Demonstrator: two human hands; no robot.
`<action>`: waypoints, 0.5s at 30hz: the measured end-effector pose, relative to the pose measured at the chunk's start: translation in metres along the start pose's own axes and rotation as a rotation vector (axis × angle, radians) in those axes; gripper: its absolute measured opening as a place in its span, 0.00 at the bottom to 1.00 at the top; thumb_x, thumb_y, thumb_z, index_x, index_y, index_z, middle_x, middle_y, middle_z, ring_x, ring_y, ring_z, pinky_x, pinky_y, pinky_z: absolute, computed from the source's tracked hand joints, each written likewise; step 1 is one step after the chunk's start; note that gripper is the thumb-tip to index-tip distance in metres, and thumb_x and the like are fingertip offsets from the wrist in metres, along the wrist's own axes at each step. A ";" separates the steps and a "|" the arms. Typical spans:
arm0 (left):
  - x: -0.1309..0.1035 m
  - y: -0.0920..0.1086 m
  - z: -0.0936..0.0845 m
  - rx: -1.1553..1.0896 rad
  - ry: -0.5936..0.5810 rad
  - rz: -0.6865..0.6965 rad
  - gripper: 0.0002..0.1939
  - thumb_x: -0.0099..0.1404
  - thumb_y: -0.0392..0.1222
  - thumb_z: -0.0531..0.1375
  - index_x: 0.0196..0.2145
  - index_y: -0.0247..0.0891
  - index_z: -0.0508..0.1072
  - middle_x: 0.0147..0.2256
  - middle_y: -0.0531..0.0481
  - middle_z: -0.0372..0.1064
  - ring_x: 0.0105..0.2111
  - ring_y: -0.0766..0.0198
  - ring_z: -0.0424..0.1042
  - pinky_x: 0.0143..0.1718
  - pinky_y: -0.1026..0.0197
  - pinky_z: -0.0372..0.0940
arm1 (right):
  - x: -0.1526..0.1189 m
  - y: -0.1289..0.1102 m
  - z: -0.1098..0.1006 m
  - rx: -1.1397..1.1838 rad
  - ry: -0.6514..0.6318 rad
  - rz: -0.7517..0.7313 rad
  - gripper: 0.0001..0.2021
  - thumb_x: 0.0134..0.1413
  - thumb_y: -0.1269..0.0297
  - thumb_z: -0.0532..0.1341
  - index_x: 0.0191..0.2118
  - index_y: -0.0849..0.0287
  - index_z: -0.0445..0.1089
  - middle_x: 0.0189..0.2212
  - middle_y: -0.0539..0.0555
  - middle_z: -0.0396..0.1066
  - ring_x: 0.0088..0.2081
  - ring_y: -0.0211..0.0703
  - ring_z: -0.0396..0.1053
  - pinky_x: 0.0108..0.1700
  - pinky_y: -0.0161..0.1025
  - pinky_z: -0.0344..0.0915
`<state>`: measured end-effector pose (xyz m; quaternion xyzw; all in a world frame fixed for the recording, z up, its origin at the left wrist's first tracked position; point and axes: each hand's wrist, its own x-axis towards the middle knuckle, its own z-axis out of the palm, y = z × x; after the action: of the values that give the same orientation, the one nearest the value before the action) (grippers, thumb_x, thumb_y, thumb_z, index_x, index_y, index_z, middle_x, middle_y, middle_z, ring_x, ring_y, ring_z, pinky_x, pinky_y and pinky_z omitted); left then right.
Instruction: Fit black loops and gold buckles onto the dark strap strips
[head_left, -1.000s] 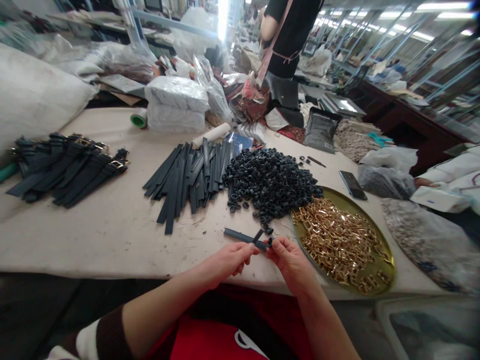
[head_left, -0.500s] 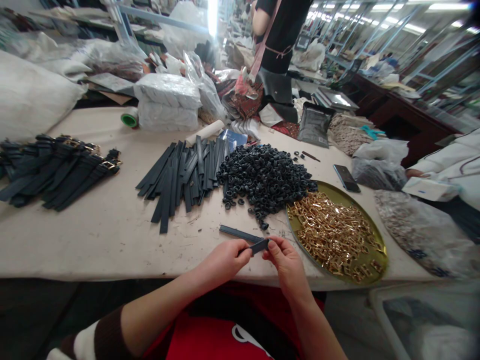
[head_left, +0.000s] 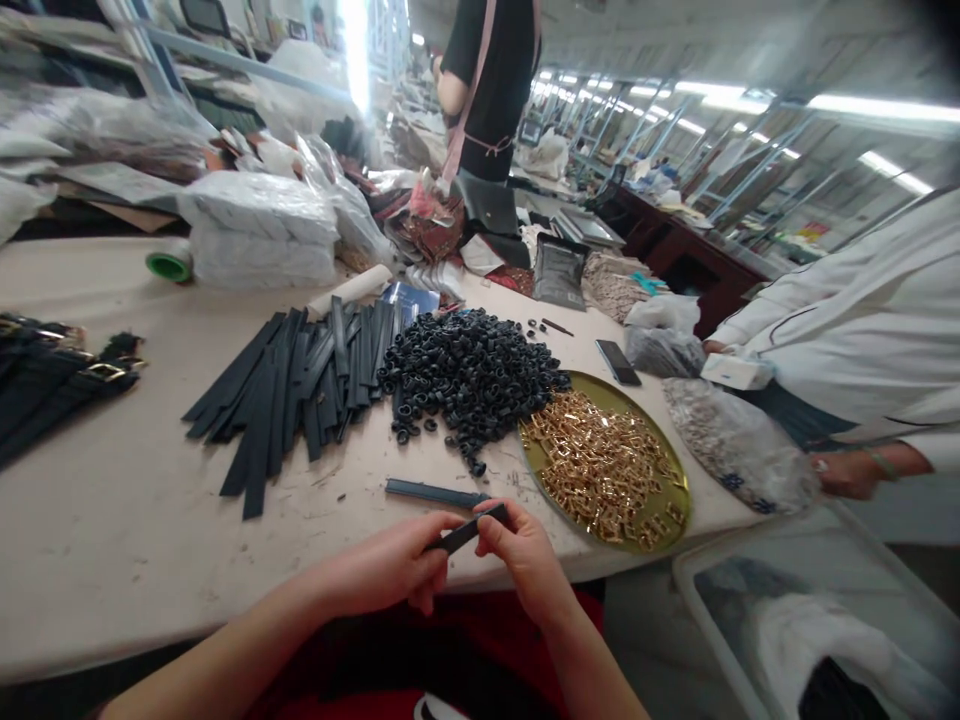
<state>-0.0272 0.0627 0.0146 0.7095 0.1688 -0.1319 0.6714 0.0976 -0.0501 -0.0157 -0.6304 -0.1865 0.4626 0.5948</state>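
Note:
Between my two hands is a short dark strap (head_left: 459,537), tilted up toward the right. My left hand (head_left: 401,565) grips its lower end, while the thumb and fingers of my right hand (head_left: 519,548) pinch the upper end. Just behind them another dark strap (head_left: 431,491) lies flat on the table. Farther back is a heap of small black loops (head_left: 472,375). To its left spreads a pile of dark straps (head_left: 281,390). On the right, a round golden tray (head_left: 679,480) bears many gold buckles (head_left: 600,465).
Straps with buckles (head_left: 60,380) lie at the far left. A phone (head_left: 619,362) and a plastic bag of pieces (head_left: 739,440) are at the right. Another person in white (head_left: 877,310) stands there, a hand (head_left: 855,472) near the bag. Wrapped bundles (head_left: 259,230) sit behind.
My view has swung to the right, so the table things appear farther left and more of the person in white shows. Both my hands still hold the strap.

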 end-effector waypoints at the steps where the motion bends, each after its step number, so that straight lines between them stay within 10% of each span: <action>1: -0.001 0.001 0.001 -0.036 -0.005 -0.007 0.22 0.62 0.41 0.45 0.55 0.42 0.52 0.22 0.58 0.59 0.18 0.71 0.59 0.21 0.68 0.55 | 0.000 0.002 0.001 0.018 -0.002 -0.007 0.12 0.42 0.58 0.64 0.32 0.60 0.67 0.18 0.44 0.64 0.21 0.30 0.61 0.30 0.31 0.58; 6: 0.004 0.002 0.001 -0.110 0.184 0.052 0.22 0.62 0.50 0.46 0.51 0.37 0.57 0.18 0.61 0.50 0.16 0.72 0.48 0.16 0.69 0.47 | 0.008 -0.009 -0.013 -0.188 -0.117 -0.092 0.15 0.46 0.53 0.59 0.33 0.60 0.66 0.21 0.47 0.65 0.23 0.34 0.62 0.27 0.33 0.59; 10: 0.015 -0.004 0.000 -0.113 0.323 0.049 0.16 0.60 0.51 0.47 0.35 0.36 0.64 0.14 0.62 0.44 0.14 0.72 0.46 0.15 0.68 0.44 | 0.043 -0.044 -0.068 -1.162 0.365 -0.318 0.14 0.55 0.55 0.49 0.34 0.59 0.66 0.29 0.53 0.69 0.31 0.39 0.66 0.33 0.34 0.60; 15: 0.025 -0.006 0.010 -0.193 0.388 -0.043 0.08 0.54 0.45 0.45 0.28 0.39 0.58 0.11 0.63 0.43 0.11 0.71 0.44 0.13 0.68 0.41 | 0.092 -0.062 -0.111 -1.419 0.511 -0.309 0.05 0.48 0.68 0.55 0.26 0.62 0.67 0.30 0.60 0.69 0.34 0.46 0.67 0.34 0.39 0.57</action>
<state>-0.0068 0.0547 -0.0015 0.6502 0.3219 0.0094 0.6881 0.2530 -0.0277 -0.0066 -0.9151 -0.3813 -0.0161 0.1305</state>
